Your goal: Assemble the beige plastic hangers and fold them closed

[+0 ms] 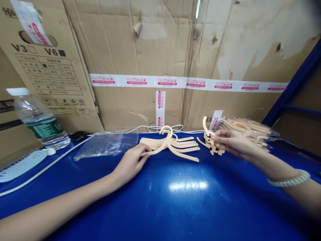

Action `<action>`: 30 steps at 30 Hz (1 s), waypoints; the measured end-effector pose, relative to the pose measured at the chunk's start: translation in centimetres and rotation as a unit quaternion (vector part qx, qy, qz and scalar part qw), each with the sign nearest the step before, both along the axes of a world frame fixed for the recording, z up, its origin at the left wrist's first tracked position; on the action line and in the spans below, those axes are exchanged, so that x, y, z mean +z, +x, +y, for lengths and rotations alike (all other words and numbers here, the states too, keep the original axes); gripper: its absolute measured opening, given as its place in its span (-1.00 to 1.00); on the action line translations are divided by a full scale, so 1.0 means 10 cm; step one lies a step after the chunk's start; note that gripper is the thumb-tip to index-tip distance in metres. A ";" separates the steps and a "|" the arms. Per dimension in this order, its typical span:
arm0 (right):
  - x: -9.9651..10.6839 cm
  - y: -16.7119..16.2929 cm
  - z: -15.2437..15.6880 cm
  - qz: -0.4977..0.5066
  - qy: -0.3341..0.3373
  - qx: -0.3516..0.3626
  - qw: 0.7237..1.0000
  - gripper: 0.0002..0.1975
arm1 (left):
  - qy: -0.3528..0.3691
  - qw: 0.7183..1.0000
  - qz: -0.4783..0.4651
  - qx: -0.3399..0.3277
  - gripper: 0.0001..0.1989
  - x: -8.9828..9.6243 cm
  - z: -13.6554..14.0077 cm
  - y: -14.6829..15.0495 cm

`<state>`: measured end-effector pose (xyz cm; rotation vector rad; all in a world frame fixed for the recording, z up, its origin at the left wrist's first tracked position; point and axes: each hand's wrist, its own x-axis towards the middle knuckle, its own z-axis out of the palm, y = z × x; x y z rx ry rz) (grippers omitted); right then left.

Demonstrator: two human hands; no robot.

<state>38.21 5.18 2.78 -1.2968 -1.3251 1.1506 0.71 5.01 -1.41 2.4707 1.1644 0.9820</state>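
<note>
Hangers under left hand; right hand hides a hook.

— What colours are here?
— Cream hangers on a glossy blue table, brown cardboard with white-and-red tape.
— The water bottle?
— Clear, green label, white cap.

We are pressing our left hand on stacked cream hangers; our right hand is pinching a hook piece on the blue desk.
</note>
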 end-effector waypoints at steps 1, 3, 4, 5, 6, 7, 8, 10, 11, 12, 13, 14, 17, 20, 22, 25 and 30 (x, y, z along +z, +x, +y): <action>0.00 -0.05 -0.03 0.044 -0.023 0.008 0.999 -0.58 | -0.007 1.000 -0.009 0.001 -0.89 0.00 -0.01 0.00; -0.02 -0.14 -0.08 0.098 -0.058 0.028 0.993 -0.60 | -0.021 0.999 -0.026 -0.001 -0.90 0.00 -0.03 0.02; -0.03 -0.18 -0.10 0.113 -0.071 0.042 0.990 -0.61 | -0.028 0.999 -0.033 -0.003 -0.91 0.00 -0.04 0.02; -0.03 -0.22 -0.12 0.120 -0.083 0.057 0.988 -0.62 | -0.034 0.999 -0.040 -0.005 -0.91 -0.01 -0.05 0.03; -0.04 -0.25 -0.14 0.124 -0.092 0.069 0.986 -0.62 | -0.038 0.998 -0.045 -0.007 -0.92 -0.01 -0.07 0.03; -0.04 -0.28 -0.16 0.124 -0.098 0.078 0.984 -0.63 | -0.041 0.998 -0.049 -0.008 -0.92 -0.02 -0.08 0.03; -0.05 -0.29 -0.17 0.122 -0.101 0.084 0.984 -0.65 | -0.043 0.998 -0.053 -0.009 -0.92 -0.02 -0.09 0.03; -0.05 -0.31 -0.18 0.112 -0.102 0.086 0.985 -0.68 | -0.045 0.997 -0.059 -0.010 -0.91 -0.03 -0.11 0.03; -0.05 -0.31 -0.19 0.107 -0.105 0.085 0.985 -0.68 | -0.044 0.997 -0.061 -0.010 -0.90 -0.03 -0.12 0.03; -0.05 -0.31 -0.19 0.104 -0.109 0.084 0.985 -0.68 | -0.042 0.997 -0.061 -0.009 -0.90 -0.03 -0.12 0.03; -0.06 -0.30 -0.18 0.103 -0.115 0.085 0.984 -0.67 | -0.040 0.997 -0.062 -0.008 -0.89 -0.02 -0.12 0.03; -0.06 -0.30 -0.18 0.102 -0.121 0.085 0.984 -0.67 | -0.037 0.997 -0.062 -0.006 -0.88 -0.02 -0.13 0.03; -0.10 -0.29 -0.17 0.108 -0.141 0.086 0.980 -0.65 | -0.028 0.998 -0.058 -0.001 -0.86 0.00 -0.13 0.04; -0.12 -0.30 -0.18 0.117 -0.156 0.087 0.977 -0.65 | -0.018 0.998 -0.055 -0.004 -0.86 0.01 -0.13 0.05; -0.12 -0.31 -0.19 0.126 -0.157 0.095 0.975 -0.68 | -0.011 0.998 -0.055 -0.005 -0.86 0.00 -0.14 0.05; -0.13 -0.34 -0.22 0.122 -0.169 0.110 0.972 -0.70 | -0.004 0.999 -0.053 -0.003 -0.86 0.00 -0.14 0.05; -0.15 -0.38 -0.25 0.112 -0.178 0.111 0.971 -0.76 | 0.002 0.999 -0.050 -0.001 -0.87 0.02 -0.15 0.06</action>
